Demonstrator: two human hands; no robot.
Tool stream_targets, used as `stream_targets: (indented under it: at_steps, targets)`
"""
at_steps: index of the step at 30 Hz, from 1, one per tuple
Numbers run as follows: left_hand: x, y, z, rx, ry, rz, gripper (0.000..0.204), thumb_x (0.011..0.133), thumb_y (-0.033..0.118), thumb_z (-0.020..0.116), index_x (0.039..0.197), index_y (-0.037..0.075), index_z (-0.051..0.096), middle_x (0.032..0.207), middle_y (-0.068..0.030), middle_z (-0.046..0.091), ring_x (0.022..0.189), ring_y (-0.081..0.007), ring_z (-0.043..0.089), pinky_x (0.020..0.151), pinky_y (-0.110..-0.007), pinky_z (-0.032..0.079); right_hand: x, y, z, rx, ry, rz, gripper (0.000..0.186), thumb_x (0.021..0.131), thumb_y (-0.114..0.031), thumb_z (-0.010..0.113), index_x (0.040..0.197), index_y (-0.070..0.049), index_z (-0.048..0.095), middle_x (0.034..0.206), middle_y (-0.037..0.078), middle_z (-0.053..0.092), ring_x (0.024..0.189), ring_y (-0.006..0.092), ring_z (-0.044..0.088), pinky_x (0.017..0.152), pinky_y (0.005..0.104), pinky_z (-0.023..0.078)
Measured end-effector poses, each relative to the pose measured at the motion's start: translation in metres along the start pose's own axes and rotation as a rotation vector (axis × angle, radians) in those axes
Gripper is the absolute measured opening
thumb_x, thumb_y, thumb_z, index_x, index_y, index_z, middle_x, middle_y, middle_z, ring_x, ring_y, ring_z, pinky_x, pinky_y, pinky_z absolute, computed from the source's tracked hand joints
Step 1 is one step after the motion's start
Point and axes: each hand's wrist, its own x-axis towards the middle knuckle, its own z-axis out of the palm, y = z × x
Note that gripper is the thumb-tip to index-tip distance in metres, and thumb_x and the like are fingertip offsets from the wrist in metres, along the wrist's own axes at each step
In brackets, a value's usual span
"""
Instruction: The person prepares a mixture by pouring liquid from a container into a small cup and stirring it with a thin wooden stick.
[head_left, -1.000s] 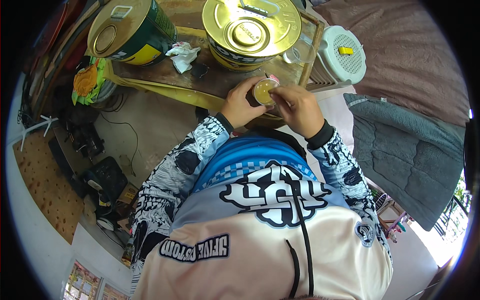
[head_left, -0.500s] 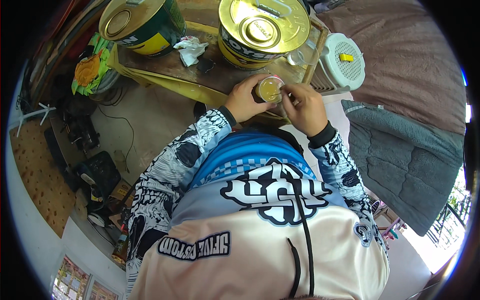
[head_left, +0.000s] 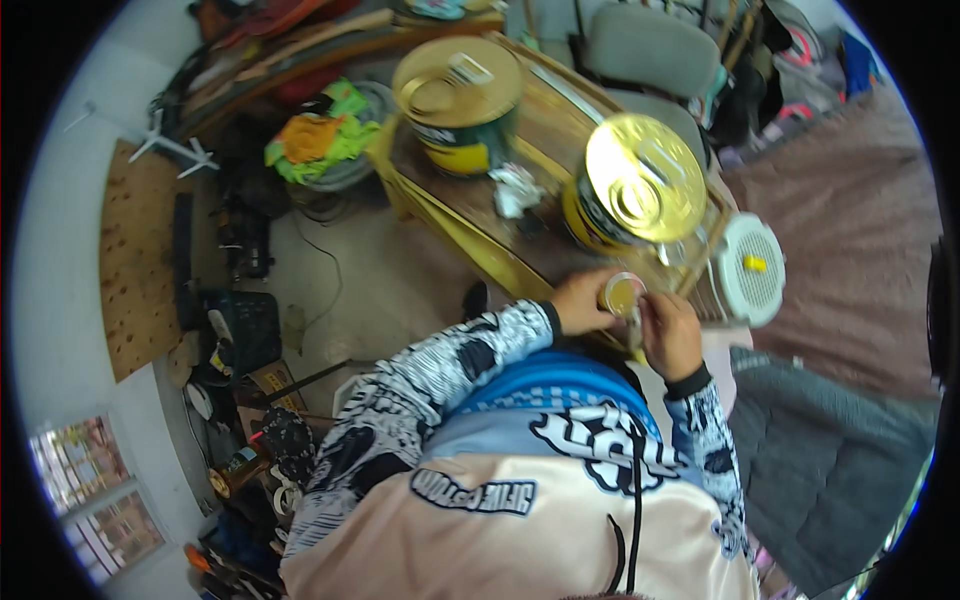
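On table (head_left: 455, 203) | green can (head_left: 462, 112), white lettering (head_left: 436, 135) | left hand (head_left: 582, 302): cup (head_left: 621, 294)

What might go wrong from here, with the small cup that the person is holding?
The small cup in the left hand appears open, so its yellowish contents might spill if it tips. The right hand is close beside it and might knock it. Both hands are near the edge of the wooden table, so drips could land on the blue clothing below.

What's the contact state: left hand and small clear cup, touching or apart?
Touching. The head view shows the left hand curled against the left side of the small clear cup, with no gap visible between them.
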Motion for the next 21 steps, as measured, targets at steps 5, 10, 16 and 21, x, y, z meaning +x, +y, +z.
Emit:
stream_targets:
  at_steps: [5, 10, 16, 21]
  targets:
    - [0.002, -0.004, 0.000, 0.100, 0.018, 0.019, 0.077, 0.069, 0.027, 0.090, 0.137, 0.008, 0.058, 0.128, -0.0181, 0.068, 0.119, -0.0352, 0.066, 0.104, -0.042, 0.052, 0.004, 0.003, 0.004, 0.135, -0.021, -0.004, 0.007, 0.090, -0.003, 0.067, 0.097, 0.000, 0.068, 0.084, 0.020, 0.066, 0.079, 0.0404, 0.063, 0.069, 0.0474, 0.049]
    - [0.003, -0.001, -0.003, 0.039, -0.018, 0.065, 0.073, 0.070, 0.021, 0.089, 0.136, 0.010, 0.059, 0.127, -0.0154, 0.069, 0.119, -0.0328, 0.066, 0.102, -0.041, 0.052, 0.002, 0.002, 0.007, 0.080, 0.062, 0.037, 0.008, 0.090, -0.001, 0.067, 0.098, 0.001, 0.068, 0.084, 0.022, 0.066, 0.080, 0.0414, 0.064, 0.070, 0.0481, 0.050]
    - [0.003, 0.000, -0.004, 0.014, -0.046, 0.000, 0.071, 0.072, 0.015, 0.084, 0.139, 0.012, 0.059, 0.132, -0.0134, 0.067, 0.123, -0.0287, 0.064, 0.106, -0.039, 0.050, 0.000, -0.004, 0.011, -0.024, 0.149, 0.010, 0.012, 0.090, -0.001, 0.065, 0.101, 0.002, 0.069, 0.085, 0.021, 0.067, 0.079, 0.0412, 0.063, 0.071, 0.0486, 0.050]
    - [0.006, -0.010, -0.003, -0.015, -0.071, 0.051, 0.067, 0.074, 0.005, 0.081, 0.137, 0.005, 0.058, 0.132, -0.0124, 0.066, 0.122, -0.0213, 0.064, 0.106, -0.036, 0.050, -0.010, 0.002, 0.015, 0.004, 0.110, 0.037, 0.010, 0.091, -0.005, 0.067, 0.100, -0.001, 0.070, 0.085, 0.020, 0.068, 0.077, 0.0401, 0.065, 0.067, 0.0471, 0.050]
